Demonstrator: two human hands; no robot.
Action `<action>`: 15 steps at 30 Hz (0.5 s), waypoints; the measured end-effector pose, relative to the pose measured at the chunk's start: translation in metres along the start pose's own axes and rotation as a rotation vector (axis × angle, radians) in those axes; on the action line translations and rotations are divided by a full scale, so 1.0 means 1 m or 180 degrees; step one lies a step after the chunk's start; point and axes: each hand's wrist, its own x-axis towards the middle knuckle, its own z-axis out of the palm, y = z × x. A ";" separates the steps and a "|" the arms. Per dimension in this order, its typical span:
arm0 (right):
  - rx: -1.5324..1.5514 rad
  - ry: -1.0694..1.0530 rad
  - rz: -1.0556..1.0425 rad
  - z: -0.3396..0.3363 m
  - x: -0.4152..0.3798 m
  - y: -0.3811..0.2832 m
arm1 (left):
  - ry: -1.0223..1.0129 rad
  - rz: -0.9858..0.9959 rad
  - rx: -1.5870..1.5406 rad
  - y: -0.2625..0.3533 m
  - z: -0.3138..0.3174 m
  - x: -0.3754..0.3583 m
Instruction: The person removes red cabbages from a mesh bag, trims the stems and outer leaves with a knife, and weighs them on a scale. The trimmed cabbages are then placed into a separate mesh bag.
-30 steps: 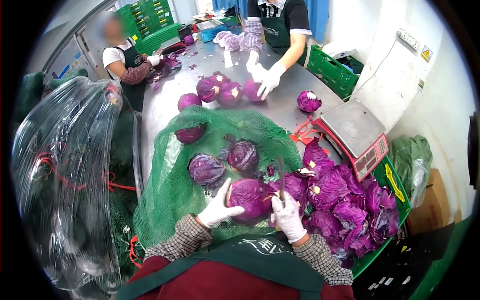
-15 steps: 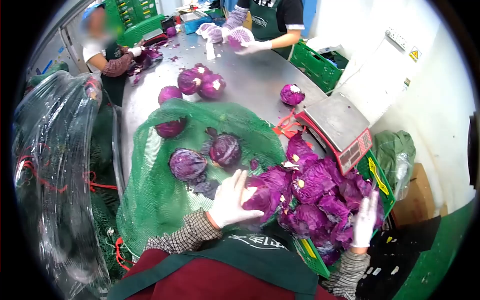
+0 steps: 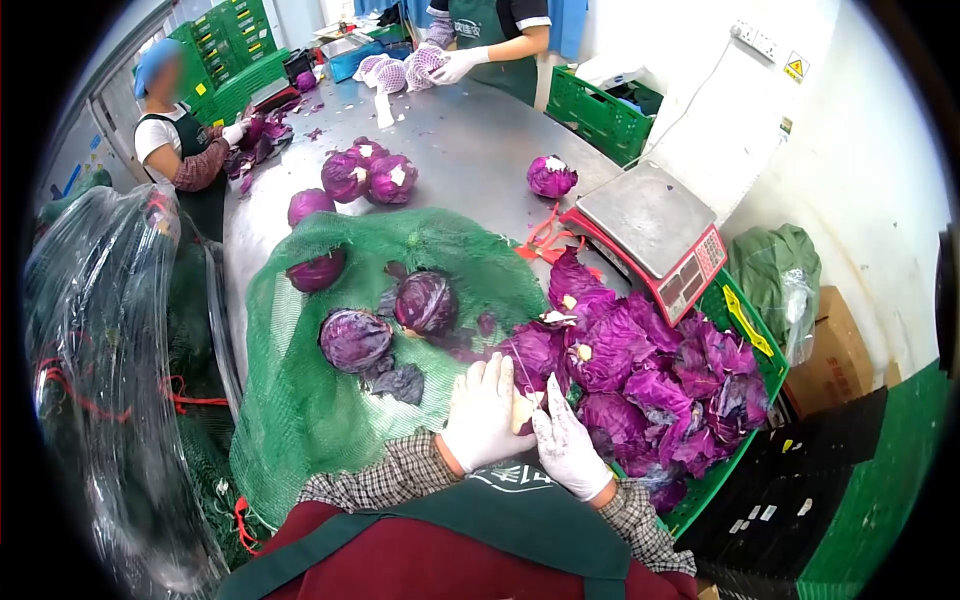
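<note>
The left hand (image 3: 485, 412) and right hand (image 3: 568, 445), both in white gloves, are close together at the near edge of the desk (image 3: 460, 150), around a pale-faced piece (image 3: 523, 408). How firmly either hand grips it cannot be told, as the fingers hide most of it. Just beyond the fingertips are purple cabbage leaves (image 3: 535, 350), beside a large leaf heap (image 3: 615, 350) in a green crate (image 3: 712, 500) on the right.

To the left, a green mesh net (image 3: 285, 430) spreads over the desk, with three dark cabbages (image 3: 355, 340) on it. Beyond its far edge sits a cluster of purple cabbages (image 3: 390, 180). A single trimmed cabbage (image 3: 551, 176) lies to the right, near a red-framed scale (image 3: 650, 215) and red ribbon (image 3: 545, 240).

At the far side, one person (image 3: 500, 40) handles a cabbage in white netting (image 3: 425, 68); another person (image 3: 180, 150) works with leaves at the far left.
</note>
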 end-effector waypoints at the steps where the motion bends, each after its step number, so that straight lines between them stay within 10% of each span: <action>1: 0.0507 -0.0107 0.0631 0.000 0.001 -0.004 | -0.0027 -0.0067 0.0096 0.002 -0.001 0.000; 9: 0.0645 -0.0028 0.1167 -0.022 0.023 -0.007 | -0.0110 -0.0066 0.0032 0.007 0.005 0.003; 15: -0.1093 0.0371 0.0225 0.014 -0.028 0.087 | 0.0402 0.0137 -0.0379 -0.020 0.002 -0.020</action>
